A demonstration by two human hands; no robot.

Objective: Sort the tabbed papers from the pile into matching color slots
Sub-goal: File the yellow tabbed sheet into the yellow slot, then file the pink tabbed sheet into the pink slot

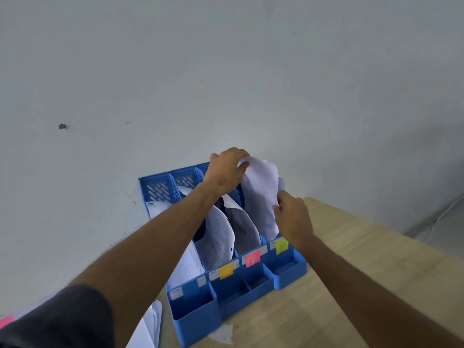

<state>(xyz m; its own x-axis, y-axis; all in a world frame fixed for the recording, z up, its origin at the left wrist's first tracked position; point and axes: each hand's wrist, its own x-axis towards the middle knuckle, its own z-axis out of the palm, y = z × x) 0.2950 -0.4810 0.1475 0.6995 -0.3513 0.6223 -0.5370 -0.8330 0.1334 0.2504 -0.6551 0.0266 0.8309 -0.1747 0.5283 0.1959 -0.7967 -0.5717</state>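
A blue plastic file rack (195,315) with several slots stands on the wooden table against the wall. Its front carries a blue tab (190,290), a yellow tab (226,271), a pink tab (252,257) and a green tab (281,245). A white printed sheet (261,197) stands curled in the green-tabbed slot on the right. My left hand (227,172) grips its top edge. My right hand (292,217) pinches its right edge lower down. Other white sheets (218,237) sit in the slots to the left.
A pile of white papers (148,327) lies at the bottom left beside the rack, with a pink tab (6,321) at the frame's left edge. A pale wall rises behind the rack. The wooden table (339,247) extends right to an edge, with a cable on the floor beyond.
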